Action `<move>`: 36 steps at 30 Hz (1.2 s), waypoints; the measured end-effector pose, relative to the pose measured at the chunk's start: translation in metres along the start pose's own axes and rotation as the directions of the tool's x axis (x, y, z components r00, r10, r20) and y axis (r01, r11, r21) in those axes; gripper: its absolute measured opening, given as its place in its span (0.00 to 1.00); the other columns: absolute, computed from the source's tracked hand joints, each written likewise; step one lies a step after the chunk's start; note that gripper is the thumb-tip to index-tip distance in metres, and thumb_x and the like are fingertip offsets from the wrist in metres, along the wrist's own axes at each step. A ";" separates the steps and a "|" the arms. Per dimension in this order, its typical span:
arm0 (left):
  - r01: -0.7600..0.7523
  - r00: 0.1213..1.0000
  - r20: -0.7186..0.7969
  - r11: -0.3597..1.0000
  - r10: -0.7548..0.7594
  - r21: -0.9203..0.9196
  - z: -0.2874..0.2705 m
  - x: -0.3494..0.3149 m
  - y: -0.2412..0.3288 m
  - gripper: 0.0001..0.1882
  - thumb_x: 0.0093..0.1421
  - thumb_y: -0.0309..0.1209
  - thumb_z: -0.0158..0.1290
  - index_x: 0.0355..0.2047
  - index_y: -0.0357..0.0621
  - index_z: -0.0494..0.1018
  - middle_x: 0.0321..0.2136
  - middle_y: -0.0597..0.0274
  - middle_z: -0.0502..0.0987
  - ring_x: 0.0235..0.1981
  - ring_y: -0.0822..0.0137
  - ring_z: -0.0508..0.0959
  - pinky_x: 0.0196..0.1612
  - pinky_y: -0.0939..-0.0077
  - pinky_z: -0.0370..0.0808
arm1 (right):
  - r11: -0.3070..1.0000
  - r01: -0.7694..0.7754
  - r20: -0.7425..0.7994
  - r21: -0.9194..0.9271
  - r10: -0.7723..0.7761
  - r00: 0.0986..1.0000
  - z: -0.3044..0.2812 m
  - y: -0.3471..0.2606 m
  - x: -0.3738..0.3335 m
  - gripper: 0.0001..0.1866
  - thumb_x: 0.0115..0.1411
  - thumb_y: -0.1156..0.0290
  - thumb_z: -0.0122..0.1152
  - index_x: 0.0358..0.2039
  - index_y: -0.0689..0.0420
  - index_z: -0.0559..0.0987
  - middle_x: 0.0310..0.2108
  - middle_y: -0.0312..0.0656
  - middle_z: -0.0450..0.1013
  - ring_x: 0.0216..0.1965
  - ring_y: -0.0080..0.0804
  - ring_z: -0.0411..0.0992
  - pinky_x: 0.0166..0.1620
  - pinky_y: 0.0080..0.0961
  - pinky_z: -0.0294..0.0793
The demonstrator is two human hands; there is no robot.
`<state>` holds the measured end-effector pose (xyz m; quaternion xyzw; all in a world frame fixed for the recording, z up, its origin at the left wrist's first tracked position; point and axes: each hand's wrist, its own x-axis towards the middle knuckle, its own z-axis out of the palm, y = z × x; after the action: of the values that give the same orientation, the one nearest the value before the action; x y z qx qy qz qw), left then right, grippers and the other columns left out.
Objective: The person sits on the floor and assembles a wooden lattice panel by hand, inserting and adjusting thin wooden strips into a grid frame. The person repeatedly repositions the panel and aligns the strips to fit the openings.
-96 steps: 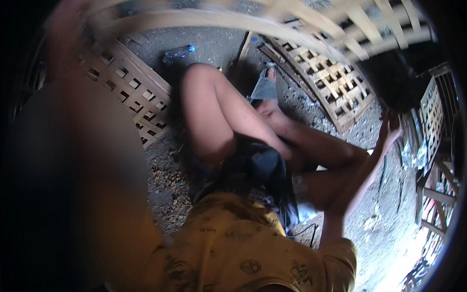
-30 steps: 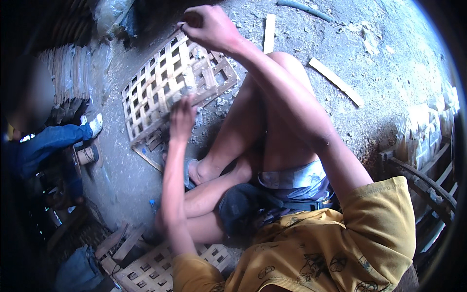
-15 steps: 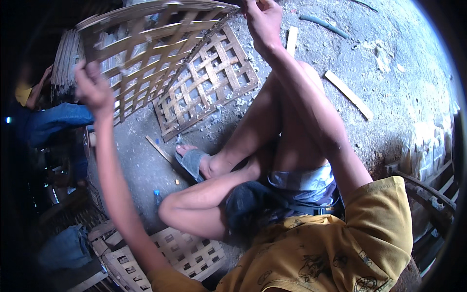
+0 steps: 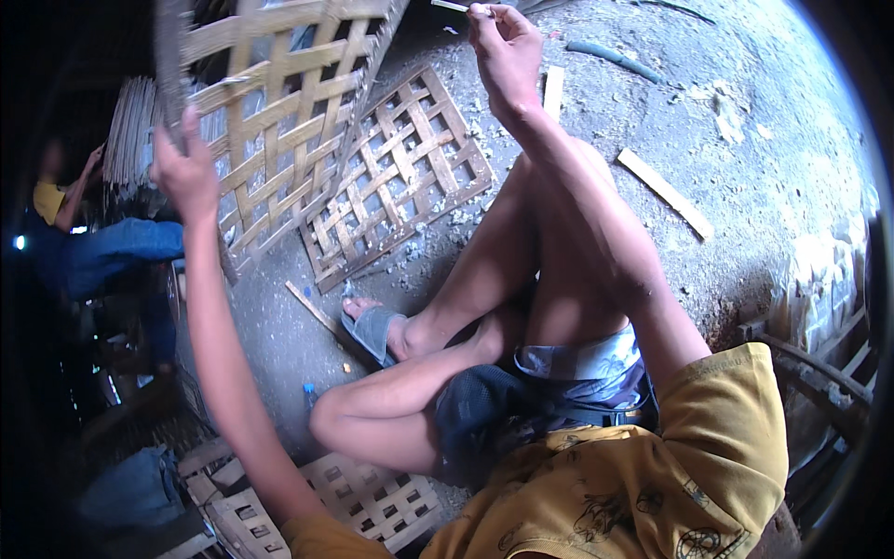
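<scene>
My left hand [image 4: 186, 172] is closed on the dark wooden edge of a woven bamboo lattice panel [image 4: 279, 121], which stands tilted up at the upper left. The panel's top runs out of view. Up at the top centre, my right hand [image 4: 507, 65] pinches a thin pale stick [image 4: 450, 5] between its fingertips, apart from the panel. What the stick is cannot be made out. Beyond my foot, a second lattice panel [image 4: 410, 168] with a dark frame lies on the floor, partly covered by the raised one.
A pale wood strip [image 4: 663, 194] and a dark tube-like piece [image 4: 615, 61] lie on the grey floor [image 4: 745, 186]. Another lattice piece [image 4: 372, 498] is by my left knee. Flat slats [image 4: 130, 130] are stacked at the far left, near another person [image 4: 112, 247].
The raised panel has swung left and more upright, blurred before and clearer now. Its corner has moved away from my right hand, where the pale stick now shows.
</scene>
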<state>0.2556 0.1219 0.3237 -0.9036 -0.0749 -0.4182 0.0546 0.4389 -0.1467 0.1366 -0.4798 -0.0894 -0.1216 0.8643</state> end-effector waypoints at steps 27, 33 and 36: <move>0.329 0.349 -0.245 0.363 -0.905 -0.872 -0.072 -0.241 0.033 0.29 0.77 0.43 0.43 0.66 0.28 0.60 0.52 0.46 0.72 0.48 0.63 0.74 0.49 0.70 0.76 | 0.682 0.682 0.505 -0.265 -0.504 0.701 0.049 -0.081 -0.069 0.23 0.55 0.86 0.64 0.50 0.53 0.84 0.40 0.37 0.84 0.41 0.33 0.83 0.45 0.28 0.80; 0.349 0.353 -0.261 0.386 -0.898 -0.854 -0.081 -0.250 0.040 0.27 0.76 0.46 0.43 0.56 0.28 0.67 0.42 0.52 0.73 0.43 0.64 0.74 0.47 0.68 0.73 | 0.590 0.773 0.398 -0.234 -0.667 0.630 0.139 -0.149 -0.065 0.15 0.55 0.81 0.67 0.43 0.53 0.83 0.34 0.38 0.84 0.35 0.29 0.83 0.38 0.26 0.80; 0.362 0.402 -0.261 0.414 -0.878 -0.835 -0.085 -0.254 0.049 0.28 0.74 0.49 0.43 0.49 0.28 0.69 0.39 0.52 0.73 0.37 0.64 0.74 0.40 0.69 0.74 | 0.621 0.781 0.394 -0.073 -0.701 0.594 0.169 -0.171 -0.055 0.11 0.56 0.80 0.67 0.40 0.54 0.81 0.32 0.39 0.83 0.35 0.28 0.84 0.35 0.23 0.80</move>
<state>0.0385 0.0375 0.1829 -0.5220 -0.2581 -0.6944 -0.4227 0.3298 -0.0838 0.3485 -0.5108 -0.4089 -0.4004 0.6415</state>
